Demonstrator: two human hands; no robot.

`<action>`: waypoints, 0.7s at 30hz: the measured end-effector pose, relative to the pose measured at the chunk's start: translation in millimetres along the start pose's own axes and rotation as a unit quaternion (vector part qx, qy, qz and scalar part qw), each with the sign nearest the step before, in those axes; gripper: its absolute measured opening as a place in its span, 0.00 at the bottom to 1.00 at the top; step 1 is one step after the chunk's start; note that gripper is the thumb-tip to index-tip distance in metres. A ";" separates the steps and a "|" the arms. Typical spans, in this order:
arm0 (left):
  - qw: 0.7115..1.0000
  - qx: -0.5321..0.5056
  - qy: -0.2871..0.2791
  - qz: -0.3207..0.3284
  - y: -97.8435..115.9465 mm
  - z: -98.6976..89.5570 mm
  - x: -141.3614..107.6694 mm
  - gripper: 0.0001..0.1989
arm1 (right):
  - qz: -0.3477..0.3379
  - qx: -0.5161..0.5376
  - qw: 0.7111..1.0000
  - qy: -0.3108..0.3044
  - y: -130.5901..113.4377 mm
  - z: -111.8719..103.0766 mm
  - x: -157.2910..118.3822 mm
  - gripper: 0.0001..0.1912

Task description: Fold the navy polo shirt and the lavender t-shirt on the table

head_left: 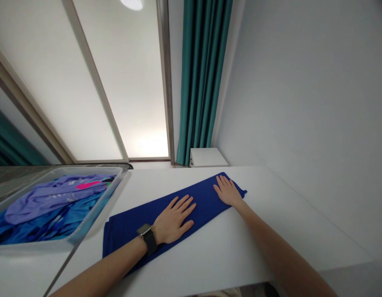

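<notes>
A dark blue folded cloth garment (206,204) lies flat on the white table (222,251), stretched slantwise from lower left to upper right. My left hand (174,220) rests palm down on its middle, fingers spread. On that wrist sits a watch with a dark band (149,239). Near the garment's far right end, my right hand (227,190) also presses flat with its fingers extended. A small corner of fabric sticks out past that end. The layers under my hands are hidden.
To the left stands a white plastic bin (119,175) holding purple and blue clothes (55,198). Behind the table are a small white cabinet (208,156), a green curtain (203,82) and frosted sliding doors (129,82). A bare wall (302,103) borders the right side.
</notes>
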State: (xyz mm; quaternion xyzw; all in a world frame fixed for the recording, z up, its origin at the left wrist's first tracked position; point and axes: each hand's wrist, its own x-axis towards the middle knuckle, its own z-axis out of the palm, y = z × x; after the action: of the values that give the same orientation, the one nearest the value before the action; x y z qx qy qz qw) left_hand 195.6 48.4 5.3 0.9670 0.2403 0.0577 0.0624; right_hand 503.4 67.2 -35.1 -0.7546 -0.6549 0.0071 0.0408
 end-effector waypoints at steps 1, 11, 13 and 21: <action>1.000 0.000 0.000 -0.001 0.4 0.2 0.1 0.29 | -0.003 0.002 1.000 0.001 0.1 -0.3 -0.1 0.37; 1.000 0.005 0.006 0.009 -1.7 1.4 0.0 0.28 | -0.107 0.026 0.994 0.001 37.0 -3.1 4.1 0.34; 1.000 0.005 0.005 0.007 -1.8 1.6 -0.1 0.28 | -0.108 0.026 0.994 0.001 41.6 -2.6 6.2 0.35; 1.000 0.007 0.000 0.004 -2.1 1.2 -0.3 0.28 | -0.070 0.010 0.997 0.009 34.9 -3.3 12.9 0.36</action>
State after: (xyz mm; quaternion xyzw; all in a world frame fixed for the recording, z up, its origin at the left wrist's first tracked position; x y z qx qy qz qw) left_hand 194.5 50.0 3.8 0.9684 0.2367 0.0561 0.0550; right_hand 539.9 75.0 -33.8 -0.7065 -0.7056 0.0039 0.0546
